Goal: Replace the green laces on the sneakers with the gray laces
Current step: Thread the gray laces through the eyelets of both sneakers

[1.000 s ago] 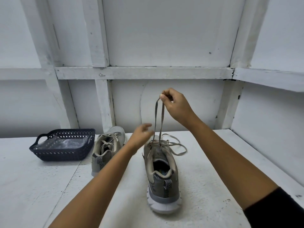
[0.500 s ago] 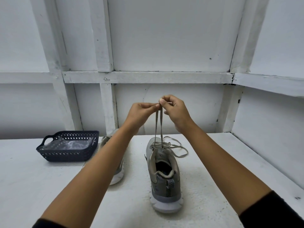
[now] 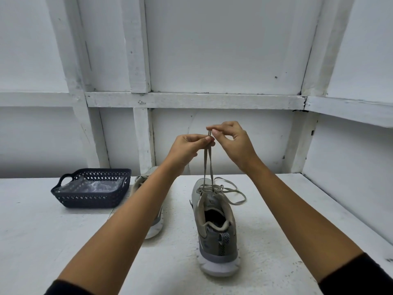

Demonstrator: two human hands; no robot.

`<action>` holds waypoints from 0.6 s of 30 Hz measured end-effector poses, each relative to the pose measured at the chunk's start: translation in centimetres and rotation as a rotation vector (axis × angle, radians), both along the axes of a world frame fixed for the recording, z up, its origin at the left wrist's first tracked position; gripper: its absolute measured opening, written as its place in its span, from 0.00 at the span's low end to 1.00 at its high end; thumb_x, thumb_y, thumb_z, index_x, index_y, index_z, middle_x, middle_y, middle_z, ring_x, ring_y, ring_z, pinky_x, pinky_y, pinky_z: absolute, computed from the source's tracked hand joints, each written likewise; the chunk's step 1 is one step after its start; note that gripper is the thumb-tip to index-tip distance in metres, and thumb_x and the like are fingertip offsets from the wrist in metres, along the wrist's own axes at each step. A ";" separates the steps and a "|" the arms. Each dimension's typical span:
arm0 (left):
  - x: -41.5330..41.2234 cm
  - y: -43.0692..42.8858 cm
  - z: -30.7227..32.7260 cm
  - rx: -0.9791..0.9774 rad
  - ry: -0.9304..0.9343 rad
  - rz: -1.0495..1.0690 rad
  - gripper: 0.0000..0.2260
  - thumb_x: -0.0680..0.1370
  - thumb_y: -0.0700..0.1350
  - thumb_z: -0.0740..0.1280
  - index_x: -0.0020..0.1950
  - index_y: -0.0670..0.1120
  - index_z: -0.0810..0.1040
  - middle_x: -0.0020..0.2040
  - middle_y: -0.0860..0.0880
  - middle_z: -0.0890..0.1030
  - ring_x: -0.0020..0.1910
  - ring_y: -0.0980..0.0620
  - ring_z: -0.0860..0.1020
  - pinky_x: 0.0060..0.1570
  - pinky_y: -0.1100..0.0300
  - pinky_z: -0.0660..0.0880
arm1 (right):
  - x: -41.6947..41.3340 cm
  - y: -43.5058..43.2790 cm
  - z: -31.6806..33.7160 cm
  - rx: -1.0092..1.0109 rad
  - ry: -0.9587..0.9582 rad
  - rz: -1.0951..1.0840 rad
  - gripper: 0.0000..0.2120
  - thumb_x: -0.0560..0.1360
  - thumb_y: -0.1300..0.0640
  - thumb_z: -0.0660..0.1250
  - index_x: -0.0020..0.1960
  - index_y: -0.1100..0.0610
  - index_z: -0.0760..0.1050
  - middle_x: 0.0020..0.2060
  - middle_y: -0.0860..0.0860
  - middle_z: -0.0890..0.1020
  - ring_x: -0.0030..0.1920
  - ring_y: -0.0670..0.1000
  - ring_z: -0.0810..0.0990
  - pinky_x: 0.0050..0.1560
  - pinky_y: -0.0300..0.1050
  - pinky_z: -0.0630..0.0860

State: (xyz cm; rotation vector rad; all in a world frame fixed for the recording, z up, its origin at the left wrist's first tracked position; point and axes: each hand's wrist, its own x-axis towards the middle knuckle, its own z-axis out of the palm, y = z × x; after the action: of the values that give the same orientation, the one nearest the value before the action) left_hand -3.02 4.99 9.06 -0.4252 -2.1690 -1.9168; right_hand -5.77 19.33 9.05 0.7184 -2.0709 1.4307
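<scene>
Sneaker (image 3: 214,231): nearest item, upright on the white table (image 3: 287,241), heel toward the viewer. Likely light, with a soft upper and a firm sole.

Lace (image 3: 205,167): thin, limp and light. Two strands rise taut from the upper eyelets, with slack looped on the table beside the toe. It is best held at the stiff tips. The colour reads grey-khaki, and green or gray is uncertain.

Left hand (image 3: 187,145) and right hand (image 3: 234,139): each pinches the strand ends between thumb and forefinger.

Second sneaker (image 3: 154,227): partly behind the left forearm.

Dark basket (image 3: 91,201): far left.

No branding legible.

Basket (image 3: 91,188) left of sneakers (image 3: 214,226)
</scene>
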 end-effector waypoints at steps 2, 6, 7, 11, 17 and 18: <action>-0.1 0.0 -0.1 0.022 -0.005 -0.007 0.05 0.78 0.45 0.66 0.44 0.51 0.81 0.36 0.58 0.83 0.44 0.60 0.79 0.49 0.56 0.69 | -0.1 0.1 -0.1 0.007 0.038 -0.019 0.09 0.77 0.59 0.66 0.55 0.50 0.80 0.48 0.50 0.72 0.50 0.39 0.73 0.52 0.26 0.69; -0.6 -0.1 -0.4 0.028 0.002 -0.010 0.06 0.77 0.44 0.66 0.44 0.50 0.81 0.37 0.57 0.84 0.45 0.59 0.79 0.51 0.55 0.70 | -0.3 0.1 -0.7 0.042 0.086 -0.070 0.10 0.76 0.60 0.67 0.56 0.54 0.81 0.46 0.50 0.72 0.46 0.34 0.72 0.45 0.24 0.67; -0.7 0.0 -0.5 0.026 0.008 -0.011 0.06 0.77 0.43 0.66 0.44 0.50 0.81 0.37 0.57 0.84 0.46 0.58 0.79 0.51 0.56 0.70 | -0.3 0.2 -0.8 0.046 0.089 -0.080 0.10 0.76 0.60 0.67 0.56 0.55 0.81 0.46 0.50 0.72 0.46 0.34 0.72 0.45 0.24 0.66; -1.0 0.3 -0.5 0.016 0.058 0.002 0.06 0.78 0.41 0.66 0.49 0.43 0.82 0.38 0.54 0.83 0.41 0.63 0.80 0.43 0.67 0.73 | -0.1 0.3 -0.6 0.029 0.051 -0.073 0.11 0.76 0.59 0.66 0.57 0.55 0.80 0.47 0.51 0.73 0.47 0.38 0.73 0.47 0.24 0.67; -1.4 0.7 -0.7 0.005 0.116 0.014 0.06 0.77 0.38 0.67 0.51 0.39 0.81 0.34 0.55 0.82 0.36 0.66 0.79 0.40 0.76 0.71 | -0.3 0.0 0.2 -0.024 -0.116 -0.037 0.08 0.75 0.58 0.68 0.52 0.59 0.82 0.53 0.55 0.76 0.46 0.43 0.76 0.48 0.24 0.71; -1.3 0.7 -0.8 0.012 0.117 0.022 0.06 0.77 0.38 0.67 0.51 0.38 0.81 0.35 0.54 0.83 0.36 0.66 0.79 0.40 0.76 0.71 | -0.3 -0.1 0.2 -0.037 -0.126 -0.029 0.07 0.75 0.59 0.68 0.51 0.60 0.81 0.52 0.56 0.76 0.45 0.42 0.76 0.48 0.25 0.71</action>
State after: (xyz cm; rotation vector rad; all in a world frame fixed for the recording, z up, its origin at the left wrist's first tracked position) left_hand -4.36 5.71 8.25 -0.4961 -2.0790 -1.8435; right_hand -6.09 19.22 9.27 0.5949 -2.1343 1.5289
